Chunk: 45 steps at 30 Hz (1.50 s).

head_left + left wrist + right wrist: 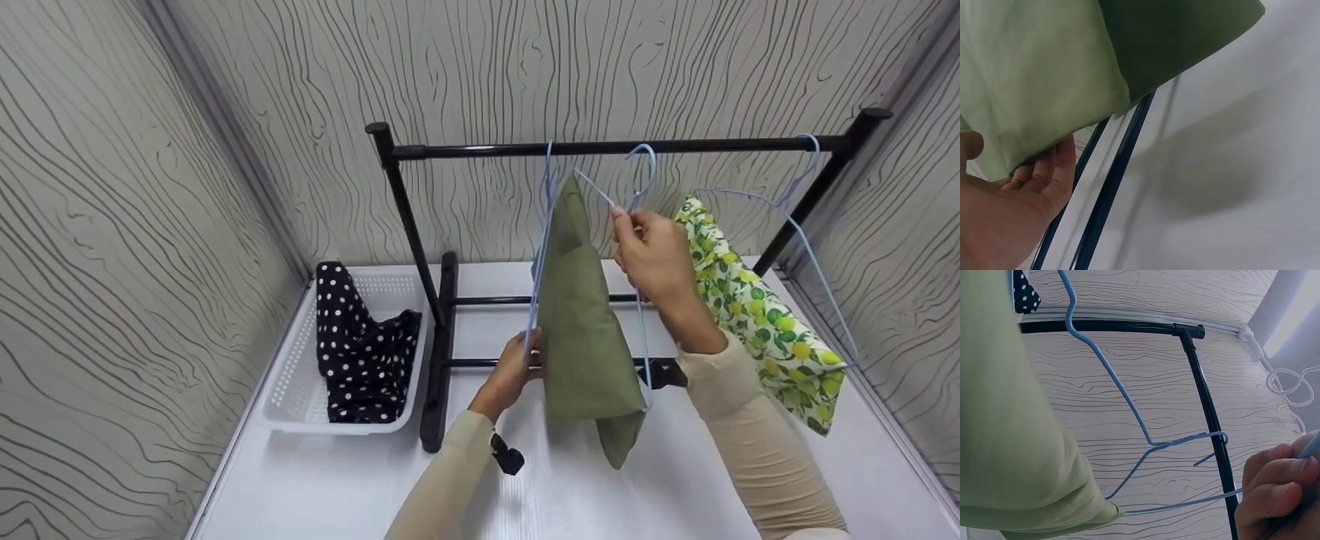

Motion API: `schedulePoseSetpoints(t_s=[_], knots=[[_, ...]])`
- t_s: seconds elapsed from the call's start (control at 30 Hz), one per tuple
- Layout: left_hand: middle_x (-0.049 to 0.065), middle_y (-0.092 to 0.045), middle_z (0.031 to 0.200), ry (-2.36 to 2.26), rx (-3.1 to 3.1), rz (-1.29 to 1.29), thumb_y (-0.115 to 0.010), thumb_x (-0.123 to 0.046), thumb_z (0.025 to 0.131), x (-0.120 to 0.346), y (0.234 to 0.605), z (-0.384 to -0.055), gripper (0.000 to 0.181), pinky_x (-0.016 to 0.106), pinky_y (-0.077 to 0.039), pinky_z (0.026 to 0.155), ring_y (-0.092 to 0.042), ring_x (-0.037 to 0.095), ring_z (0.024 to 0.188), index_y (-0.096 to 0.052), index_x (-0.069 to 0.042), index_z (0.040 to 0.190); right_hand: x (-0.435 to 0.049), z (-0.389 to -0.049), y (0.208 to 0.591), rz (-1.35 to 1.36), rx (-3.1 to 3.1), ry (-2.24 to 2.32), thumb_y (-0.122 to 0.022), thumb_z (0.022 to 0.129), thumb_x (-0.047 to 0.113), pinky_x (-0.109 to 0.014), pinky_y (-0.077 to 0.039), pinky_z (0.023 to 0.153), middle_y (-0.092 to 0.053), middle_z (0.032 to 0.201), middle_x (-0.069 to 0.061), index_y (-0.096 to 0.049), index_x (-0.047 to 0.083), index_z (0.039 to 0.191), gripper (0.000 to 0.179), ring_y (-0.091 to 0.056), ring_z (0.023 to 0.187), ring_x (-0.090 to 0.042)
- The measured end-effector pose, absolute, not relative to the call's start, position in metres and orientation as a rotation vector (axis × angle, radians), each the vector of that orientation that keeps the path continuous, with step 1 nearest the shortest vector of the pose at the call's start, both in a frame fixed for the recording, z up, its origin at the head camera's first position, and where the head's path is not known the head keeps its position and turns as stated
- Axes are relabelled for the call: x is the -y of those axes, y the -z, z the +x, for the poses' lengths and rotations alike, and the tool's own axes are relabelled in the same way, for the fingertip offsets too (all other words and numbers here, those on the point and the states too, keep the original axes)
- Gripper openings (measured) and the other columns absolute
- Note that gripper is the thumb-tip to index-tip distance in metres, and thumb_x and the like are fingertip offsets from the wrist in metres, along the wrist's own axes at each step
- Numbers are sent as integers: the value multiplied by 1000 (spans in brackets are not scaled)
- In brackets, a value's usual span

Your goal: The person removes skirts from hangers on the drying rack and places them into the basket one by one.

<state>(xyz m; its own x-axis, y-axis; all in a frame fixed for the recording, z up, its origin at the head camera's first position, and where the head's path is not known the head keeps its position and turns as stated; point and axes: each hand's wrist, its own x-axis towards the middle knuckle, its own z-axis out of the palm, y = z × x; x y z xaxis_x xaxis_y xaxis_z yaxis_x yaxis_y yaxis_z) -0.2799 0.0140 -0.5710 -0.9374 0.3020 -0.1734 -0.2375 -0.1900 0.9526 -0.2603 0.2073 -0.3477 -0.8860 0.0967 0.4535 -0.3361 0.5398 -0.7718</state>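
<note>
An olive green cloth hangs from a blue wire hanger, draped at an angle with its lowest corner to the right. My right hand pinches that hanger just below its hook, which overlaps the rack's top bar in the head view. The right wrist view shows the hanger's wire running from the cloth to the curled right fingers. My left hand grips the cloth's lower left edge, fingers bent behind it and thumb in front. A second blue hanger hangs on the bar beside the cloth's left side.
A black rack spans the white table. At its right end, a lemon-print cloth hangs on a purple-blue hanger. To the left, a white basket holds a black polka-dot cloth. Patterned walls enclose three sides.
</note>
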Motion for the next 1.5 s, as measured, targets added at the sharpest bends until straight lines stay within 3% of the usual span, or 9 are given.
schedulePoseSetpoints(t_s=[0.13,0.4,0.57,0.87,1.07,1.27,1.5], knots=[[10,-64,115,-2194,-1718,-20,-46,-35,113,-12,568,-283,52,32,-60,85,-69,19,98,-54,8,141,-210,-260,349,161,2358,-1259,-52,113,37,-20,-34,40,-56,63,0,-67,0,91,45,-46,46,-5],[6,-64,109,-2290,-1644,-102,-50,-32,112,-7,568,-287,31,27,-57,75,-67,16,90,-58,-3,118,-214,-261,352,150,2388,-1160,-51,113,42,-24,-32,44,-52,58,0,-56,9,73,52,-45,48,-12],[2,-66,103,-2303,-1645,-134,-52,-37,111,-2,566,-289,41,25,-56,76,-67,13,90,-60,0,127,-217,-260,355,120,2428,-1167,-49,113,46,-26,-34,45,-53,57,0,-53,11,69,55,-47,49,-13],[2,-72,96,-2325,-1657,-190,-59,-46,108,7,561,-290,50,29,-58,83,-69,14,88,-68,-1,126,-220,-262,358,148,2465,-1059,-45,115,31,-28,-30,45,-53,54,-3,-49,13,62,56,-41,46,-15],[3,-70,103,-2397,-1675,-165,-61,-38,107,15,557,-293,51,29,-56,85,-66,14,93,-62,2,139,-221,-263,361,137,2484,-988,-46,114,27,-28,-30,44,-53,54,-5,-49,13,60,56,-41,46,-16],[2,-70,101,-2437,-1687,-168,-59,-34,108,25,556,-294,47,29,-56,83,-66,14,91,-62,2,138,-222,-264,364,127,2500,-883,-49,112,22,-28,-29,44,-41,53,-1,-43,13,60,53,-37,47,-16],[0,-69,92,-2472,-1733,-180,-60,-34,109,36,554,-296,40,28,-55,74,-66,12,81,-64,1,128,-223,-265,369,129,2509,-822,-50,111,19,-28,-29,43,-40,53,0,-43,13,60,52,-38,45,-16]])
